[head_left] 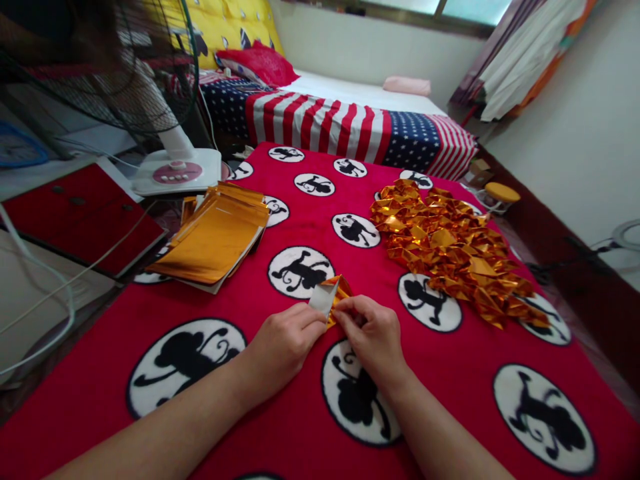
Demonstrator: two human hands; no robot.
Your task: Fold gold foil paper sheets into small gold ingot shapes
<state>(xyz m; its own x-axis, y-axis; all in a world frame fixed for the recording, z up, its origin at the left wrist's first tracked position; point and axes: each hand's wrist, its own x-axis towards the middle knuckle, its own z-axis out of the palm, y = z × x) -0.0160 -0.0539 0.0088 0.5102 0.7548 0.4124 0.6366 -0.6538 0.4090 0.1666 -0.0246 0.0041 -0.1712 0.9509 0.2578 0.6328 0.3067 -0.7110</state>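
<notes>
Between my two hands, low over the red cloth, is a partly folded piece of gold foil paper (325,298), its pale grey back showing on the left and shiny gold on the right. My left hand (289,337) is closed on its left lower side, the fingertips partly hidden. My right hand (373,333) pinches the right edge with thumb and forefinger. A stack of flat gold foil sheets (215,233) lies to the left, beyond my left hand. Over on the right, a heap of folded gold foil pieces (445,243) spreads across the cloth.
The red cloth (300,440) with black-and-white monkey circles covers the table. An electric fan (175,167) stands at the far left, beside a dark red panel (83,213). Behind the table is a bed with a flag-patterned cover (320,123). A yellow stool (503,192) is at the right.
</notes>
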